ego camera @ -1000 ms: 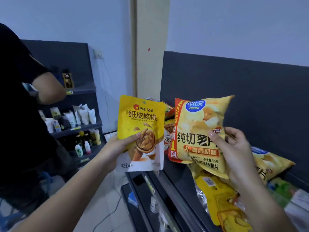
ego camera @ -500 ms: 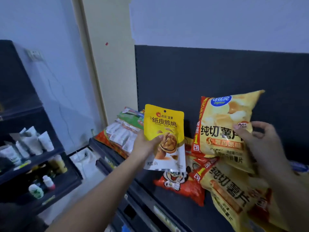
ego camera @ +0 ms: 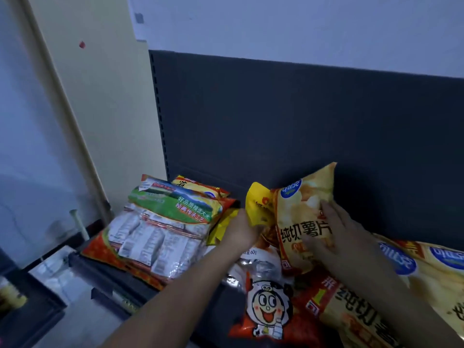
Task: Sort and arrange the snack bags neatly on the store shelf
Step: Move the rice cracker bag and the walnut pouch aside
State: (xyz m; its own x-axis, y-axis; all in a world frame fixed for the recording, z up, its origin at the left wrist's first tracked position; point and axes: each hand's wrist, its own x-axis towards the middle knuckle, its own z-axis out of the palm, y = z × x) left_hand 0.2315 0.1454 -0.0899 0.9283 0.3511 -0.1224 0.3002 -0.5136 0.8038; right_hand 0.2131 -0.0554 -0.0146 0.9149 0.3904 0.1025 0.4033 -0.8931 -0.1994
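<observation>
Change noted: half a second back, both bags were held up clear of the stock. We now find them brought down and in against the dark back panel (ego camera: 276, 116). The left hand (ego camera: 241, 229) is clamped on the yellow walnut pouch (ego camera: 258, 204), its fingers hidden behind it. The right hand (ego camera: 336, 229) lies spread on the face of the chip bag (ego camera: 301, 217), pressing it upright; we cannot tell whether the thumb hooks round. The hands are near each other, with the pouch tucked partly behind the chip bag. We judge placement to be under way, not finished.

Materials: the chip bag is a puffed, glossy film pillow. The pouch is flatter, and its top is creased. Left of the left hand lies a large crinkled cracker pack (ego camera: 160, 222). Below both hands, a red cartoon bag (ego camera: 266, 307) and further chip bags (ego camera: 356, 320) lie flat and disordered on the shelf (ego camera: 211, 322).
</observation>
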